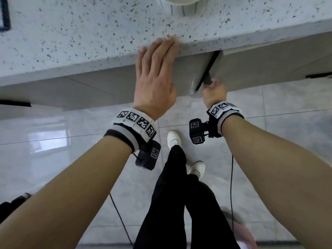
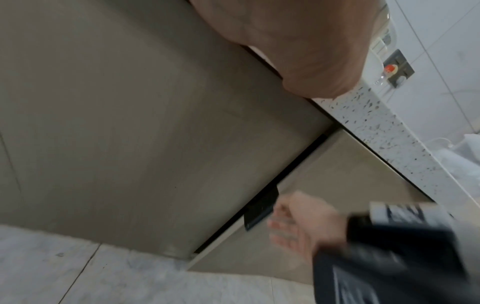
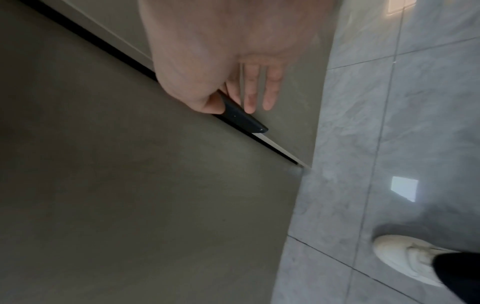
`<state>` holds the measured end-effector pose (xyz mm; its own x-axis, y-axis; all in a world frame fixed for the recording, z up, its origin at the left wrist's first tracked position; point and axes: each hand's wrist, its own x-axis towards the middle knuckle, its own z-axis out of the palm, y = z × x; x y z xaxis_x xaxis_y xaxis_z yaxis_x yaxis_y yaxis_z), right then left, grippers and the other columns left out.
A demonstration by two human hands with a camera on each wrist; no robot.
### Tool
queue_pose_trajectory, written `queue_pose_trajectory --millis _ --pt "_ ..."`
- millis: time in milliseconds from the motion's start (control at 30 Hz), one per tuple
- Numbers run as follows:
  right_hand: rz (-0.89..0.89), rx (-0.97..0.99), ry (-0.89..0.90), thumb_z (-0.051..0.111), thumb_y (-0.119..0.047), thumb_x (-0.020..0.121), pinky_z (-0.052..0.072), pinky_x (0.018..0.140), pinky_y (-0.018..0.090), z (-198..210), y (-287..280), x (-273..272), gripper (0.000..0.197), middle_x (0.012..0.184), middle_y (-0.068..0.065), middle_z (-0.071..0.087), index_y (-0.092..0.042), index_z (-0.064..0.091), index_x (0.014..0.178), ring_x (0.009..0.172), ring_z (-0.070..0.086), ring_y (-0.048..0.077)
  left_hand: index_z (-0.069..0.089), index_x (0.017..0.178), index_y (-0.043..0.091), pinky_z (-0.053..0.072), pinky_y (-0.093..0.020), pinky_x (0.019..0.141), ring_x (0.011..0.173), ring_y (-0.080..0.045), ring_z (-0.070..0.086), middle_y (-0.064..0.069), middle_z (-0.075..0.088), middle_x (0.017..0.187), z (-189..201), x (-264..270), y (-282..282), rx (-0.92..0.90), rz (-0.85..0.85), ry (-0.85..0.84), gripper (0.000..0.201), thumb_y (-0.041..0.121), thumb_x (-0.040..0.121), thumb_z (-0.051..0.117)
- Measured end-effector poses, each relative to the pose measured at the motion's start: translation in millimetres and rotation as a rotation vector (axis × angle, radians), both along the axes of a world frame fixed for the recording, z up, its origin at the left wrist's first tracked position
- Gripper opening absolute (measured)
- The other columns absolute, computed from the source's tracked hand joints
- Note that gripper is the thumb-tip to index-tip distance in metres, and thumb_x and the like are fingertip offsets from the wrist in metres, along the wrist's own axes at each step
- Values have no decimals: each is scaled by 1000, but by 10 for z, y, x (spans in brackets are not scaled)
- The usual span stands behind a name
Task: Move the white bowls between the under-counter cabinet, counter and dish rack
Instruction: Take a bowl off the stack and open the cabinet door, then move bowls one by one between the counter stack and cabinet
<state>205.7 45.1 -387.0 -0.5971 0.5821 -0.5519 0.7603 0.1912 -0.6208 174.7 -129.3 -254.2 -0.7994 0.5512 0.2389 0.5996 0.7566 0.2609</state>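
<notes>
A white bowl (image 1: 181, 1) stands on the speckled counter (image 1: 80, 38), cut off by the top of the head view. My left hand (image 1: 161, 49) lies flat and open, its fingertips on the counter's front edge. Below the counter, my right hand (image 1: 212, 86) pinches the black handle (image 1: 206, 76) of a beige under-counter cabinet door (image 1: 188, 76). In the right wrist view the thumb sits on one side of the handle (image 3: 244, 117) and the fingers (image 3: 259, 92) on the other. The door stands slightly ajar, showing a dark gap (image 2: 293, 164). The cabinet's inside is hidden.
Neighbouring cabinet fronts carry black handles at the right (image 1: 318, 75) and left (image 1: 16, 103). My white shoes (image 1: 173, 139) stand on glossy grey floor tiles close to the cabinets. Thin cables (image 1: 232, 186) hang from the wrist cameras. A wall socket (image 2: 397, 70) sits above the counter.
</notes>
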Motion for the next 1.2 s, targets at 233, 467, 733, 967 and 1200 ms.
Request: queue_pose_trajectory --millis 233,467,733,967,1200 --pt "20 25 -80 49 -10 89 46 80 29 200 134 1414 31 117 9 66 -12 57 119 102 63 29 38 146 1 19 -51 121 144 -34 32 -16 38 152 -16 560 294 63 -127 -294 73 4 73 46" --pt "59 7 -207 48 -12 89 42 86 27 380 627 2400 33 119 8 66 -14 60 120 110 61 27 29 152 10 17 -34 123 147 -22 28 -8 34 158 -213 1660 1032 -177 -616 -823 77 -5 78 44" --pt "-739 -106 332 42 -23 91 49 91 36 1084 807 3087 24 105 1 69 -27 65 99 102 64 16 19 156 13 16 -28 119 148 -21 23 -5 23 163 -82 2301 1594 -280 -730 -933 79 0 84 47" --pt "-786 202 144 39 -18 100 48 92 40 1229 1274 3280 32 105 16 65 2 60 115 90 54 20 25 154 23 25 -39 120 148 -21 24 0 27 162 272 2316 1957 -400 -766 -915 67 10 92 46" --pt "-973 227 5 40 -11 98 33 102 28 1419 1711 3294 42 136 22 54 3 42 137 125 53 31 32 151 20 29 -43 118 146 -21 29 0 33 159 533 1633 1666 -429 -658 -826 64 8 90 45"
